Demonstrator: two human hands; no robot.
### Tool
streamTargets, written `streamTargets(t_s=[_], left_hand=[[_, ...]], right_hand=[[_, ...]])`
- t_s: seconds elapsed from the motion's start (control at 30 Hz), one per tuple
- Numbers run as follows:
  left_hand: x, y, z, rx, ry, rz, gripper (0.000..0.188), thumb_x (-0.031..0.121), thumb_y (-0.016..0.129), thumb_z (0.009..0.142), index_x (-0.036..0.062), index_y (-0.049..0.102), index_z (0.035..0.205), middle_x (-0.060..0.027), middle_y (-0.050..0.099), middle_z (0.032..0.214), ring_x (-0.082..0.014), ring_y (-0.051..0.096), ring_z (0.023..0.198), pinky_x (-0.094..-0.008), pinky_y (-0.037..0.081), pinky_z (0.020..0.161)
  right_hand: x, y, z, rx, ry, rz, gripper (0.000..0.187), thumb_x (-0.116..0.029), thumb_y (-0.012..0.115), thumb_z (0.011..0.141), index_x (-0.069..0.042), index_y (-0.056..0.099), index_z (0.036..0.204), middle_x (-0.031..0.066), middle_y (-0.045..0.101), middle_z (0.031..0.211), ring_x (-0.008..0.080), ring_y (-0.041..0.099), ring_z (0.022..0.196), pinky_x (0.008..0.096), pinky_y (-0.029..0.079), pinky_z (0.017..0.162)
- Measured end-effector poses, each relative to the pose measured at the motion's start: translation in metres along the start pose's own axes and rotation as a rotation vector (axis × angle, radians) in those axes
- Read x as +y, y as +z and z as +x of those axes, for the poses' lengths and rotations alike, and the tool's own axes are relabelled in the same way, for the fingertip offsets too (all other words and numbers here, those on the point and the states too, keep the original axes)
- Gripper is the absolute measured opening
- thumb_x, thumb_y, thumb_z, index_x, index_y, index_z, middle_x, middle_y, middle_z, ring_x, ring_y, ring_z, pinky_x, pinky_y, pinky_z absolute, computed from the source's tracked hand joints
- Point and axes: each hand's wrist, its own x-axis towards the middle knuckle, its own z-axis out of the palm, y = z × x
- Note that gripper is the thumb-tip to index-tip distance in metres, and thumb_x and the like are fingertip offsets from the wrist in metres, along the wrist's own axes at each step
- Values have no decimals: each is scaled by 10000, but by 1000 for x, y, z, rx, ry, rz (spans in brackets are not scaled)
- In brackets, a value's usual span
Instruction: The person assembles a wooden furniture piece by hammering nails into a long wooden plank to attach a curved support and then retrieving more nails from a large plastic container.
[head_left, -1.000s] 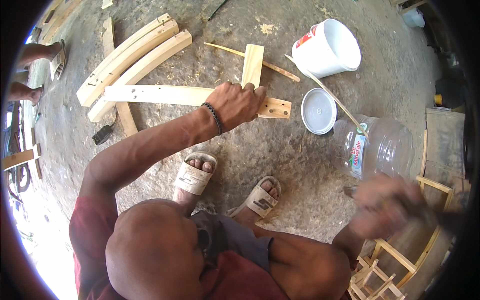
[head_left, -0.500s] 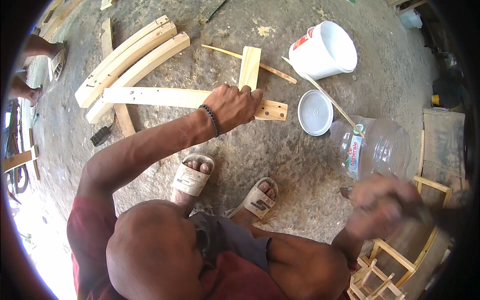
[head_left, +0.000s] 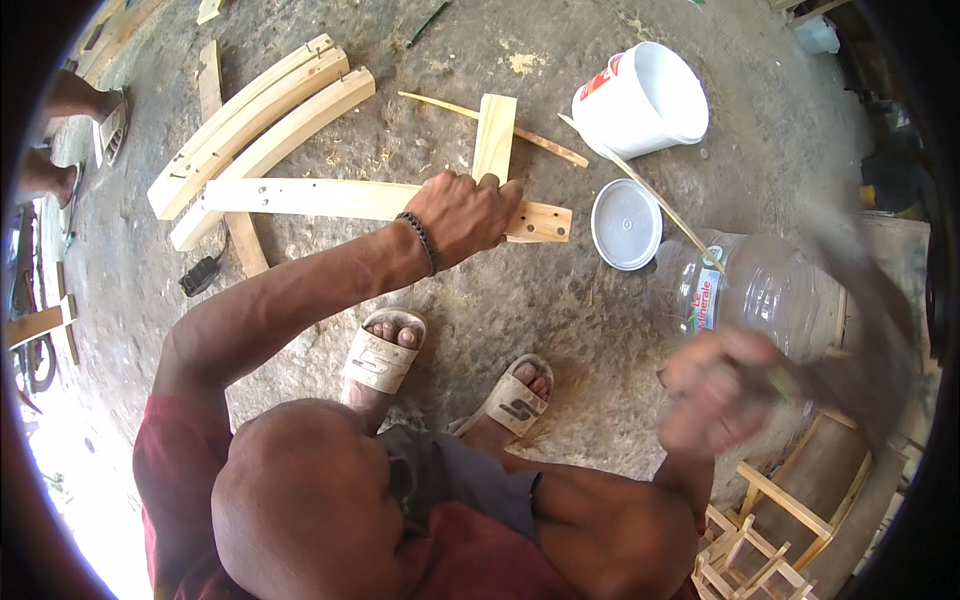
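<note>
A long pale wooden plank [head_left: 320, 198] lies across the floor in front of me, with dark holes or nail heads at its right end. A shorter wooden block [head_left: 494, 140] meets it at an angle near that end. My left hand [head_left: 462, 215], with a dark braided bracelet on the wrist, is closed over the plank beside this joint and presses it down. Off to the right, my right hand [head_left: 715, 390] is raised and blurred, its fingers wrapped round a dark tool [head_left: 870, 380]. Motion smears the tool's head, so its kind cannot be made out.
Several curved wooden pieces [head_left: 250, 120] with nails lie at the far left. On the right are a tipped white bucket [head_left: 640, 100], its lid [head_left: 627, 225], a big clear plastic bottle [head_left: 750, 290] and a thin stick [head_left: 650, 190]. Wooden frames [head_left: 790, 500] stand lower right. Another person's feet [head_left: 110, 125] show at left.
My right hand has shifted slightly left and down, and the dark tool has swung into a wide blur reaching upward. The left hand keeps its hold on the plank.
</note>
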Motion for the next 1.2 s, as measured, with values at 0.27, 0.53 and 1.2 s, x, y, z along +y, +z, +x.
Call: streamTargets(t_s=[0.27, 0.53, 1.2], left_hand=[[0, -3, -10, -35, 8, 8, 302, 276, 619, 954, 1, 534, 1045, -136, 657, 755, -260, 703, 630, -389, 542, 510], [-18, -18, 15, -221, -111, 32, 580, 516, 712, 869, 23, 512, 1097, -115, 671, 788, -288, 700, 700, -423, 560, 636], [-73, -40, -8, -306, -689, -1627, 636, 567, 655, 924, -4, 585, 1195, -139, 705, 893, -181, 721, 698, -291, 622, 593]], right_hand=[[21, 28, -3, -354, 399, 86, 198, -171, 558, 996, 12, 582, 1070, 210, 670, 792, 412, 659, 678, 428, 495, 591], [35, 40, -53, -18, 493, 289, 157, -143, 588, 988, 13, 604, 1003, 68, 557, 689, 128, 518, 594, 313, 429, 571], [58, 92, -155, -115, 965, 402, 234, -183, 641, 952, 21, 629, 1066, 94, 632, 782, 130, 567, 720, 342, 468, 654]])
